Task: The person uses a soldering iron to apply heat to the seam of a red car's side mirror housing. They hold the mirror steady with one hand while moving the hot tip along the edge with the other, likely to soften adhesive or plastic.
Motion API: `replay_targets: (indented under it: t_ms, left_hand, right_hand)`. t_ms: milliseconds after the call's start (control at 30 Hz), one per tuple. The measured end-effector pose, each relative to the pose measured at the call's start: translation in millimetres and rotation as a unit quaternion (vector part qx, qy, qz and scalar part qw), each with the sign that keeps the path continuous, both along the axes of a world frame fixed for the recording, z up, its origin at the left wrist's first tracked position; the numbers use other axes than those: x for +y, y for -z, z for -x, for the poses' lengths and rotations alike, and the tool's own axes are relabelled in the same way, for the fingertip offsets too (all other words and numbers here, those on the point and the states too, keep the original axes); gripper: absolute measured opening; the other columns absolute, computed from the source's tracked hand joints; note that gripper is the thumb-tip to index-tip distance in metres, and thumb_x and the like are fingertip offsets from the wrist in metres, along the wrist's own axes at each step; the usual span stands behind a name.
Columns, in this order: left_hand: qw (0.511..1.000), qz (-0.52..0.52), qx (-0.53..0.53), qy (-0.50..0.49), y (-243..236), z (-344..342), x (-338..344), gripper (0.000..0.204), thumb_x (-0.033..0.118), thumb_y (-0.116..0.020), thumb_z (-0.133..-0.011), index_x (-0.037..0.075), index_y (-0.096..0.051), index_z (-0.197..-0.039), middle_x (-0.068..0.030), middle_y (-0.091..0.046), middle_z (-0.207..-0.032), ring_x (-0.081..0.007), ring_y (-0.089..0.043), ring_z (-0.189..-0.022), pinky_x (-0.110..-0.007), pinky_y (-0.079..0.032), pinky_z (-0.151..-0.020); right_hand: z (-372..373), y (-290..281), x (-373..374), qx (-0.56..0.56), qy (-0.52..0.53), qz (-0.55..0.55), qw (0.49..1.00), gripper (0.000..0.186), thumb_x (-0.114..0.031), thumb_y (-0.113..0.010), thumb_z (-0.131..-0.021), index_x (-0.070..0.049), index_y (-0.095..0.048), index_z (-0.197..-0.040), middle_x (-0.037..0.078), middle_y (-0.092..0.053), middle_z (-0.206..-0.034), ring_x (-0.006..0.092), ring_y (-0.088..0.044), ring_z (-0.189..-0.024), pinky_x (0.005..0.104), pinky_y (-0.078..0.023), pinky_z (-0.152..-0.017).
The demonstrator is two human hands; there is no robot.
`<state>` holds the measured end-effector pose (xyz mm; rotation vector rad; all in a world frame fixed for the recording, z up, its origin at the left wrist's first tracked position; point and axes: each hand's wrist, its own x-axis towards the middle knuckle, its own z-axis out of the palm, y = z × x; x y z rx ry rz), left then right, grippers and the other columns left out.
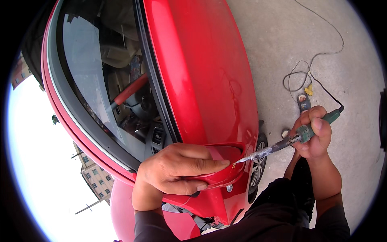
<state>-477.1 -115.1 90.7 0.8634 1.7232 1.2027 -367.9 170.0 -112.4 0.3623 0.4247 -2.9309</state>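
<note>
Soldering iron (296,139) sitting in my right hand (314,135), fist gripping green handle, metal tip pointing left and touching edge of red mirror housing (225,161) on red car (201,80); my left hand (177,169) clamping around mirror housing, forefinger lying along its top, fingertip just beside iron's tip, thumb pressing underneath; black cord (314,60) trailing from handle across concrete ground (282,32), looping well behind; front wheel (258,165) showing just below mirror; windscreen (96,80) filling upper left, steering wheel lock visible inside
</note>
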Motion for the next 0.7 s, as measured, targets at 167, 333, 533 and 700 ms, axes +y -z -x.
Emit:
replay_targets:
  t_ms: [167,333,533,700]
  left_hand:
    - [1.000,0.001,0.008,0.010,-1,2,0,0.045,0.009,-0.078,-0.088,-0.018,-0.067,-0.123,-0.0210,-0.064,-0.082,-0.0279,-0.066,-0.066,-0.037,-0.049,-0.057]
    - [1.000,0.019,0.020,0.001,-9,5,4,0.044,-0.004,-0.078,-0.079,-0.017,-0.069,-0.120,-0.0180,-0.063,-0.080,-0.0258,-0.065,-0.064,-0.035,-0.049,-0.056]
    - [0.999,0.017,0.034,-0.015,-8,1,2,0.041,-0.002,-0.080,-0.078,-0.014,-0.072,-0.116,-0.0144,-0.061,-0.075,-0.0238,-0.063,-0.059,-0.034,-0.046,-0.052]
    - [0.999,0.015,0.034,-0.008,-8,3,3,0.040,-0.001,-0.081,-0.078,-0.014,-0.072,-0.115,-0.0145,-0.061,-0.074,-0.0243,-0.063,-0.058,-0.034,-0.045,-0.051]
  right_hand:
    - [2,-1,-4,0.006,0.015,-0.014,1.000,0.017,-0.023,-0.057,-0.101,-0.012,-0.047,-0.093,0.008,-0.057,-0.077,0.0118,-0.036,-0.039,0.0260,-0.033,-0.033]
    - [10,-12,-4,-0.059,0.011,0.022,0.998,0.022,-0.018,-0.064,-0.095,-0.008,-0.049,-0.083,0.011,-0.062,-0.069,0.0181,-0.048,-0.041,0.0310,-0.036,-0.032]
    - [19,-15,-4,-0.018,-0.034,0.008,0.999,0.027,-0.015,-0.064,-0.093,-0.007,-0.048,-0.073,0.011,-0.060,-0.067,0.0179,-0.047,-0.041,0.0314,-0.036,-0.032]
    - [16,-11,-6,-0.031,-0.019,0.050,0.998,0.014,-0.013,-0.063,-0.093,-0.005,-0.057,-0.084,0.013,-0.065,-0.075,0.0189,-0.051,-0.043,0.0319,-0.039,-0.033]
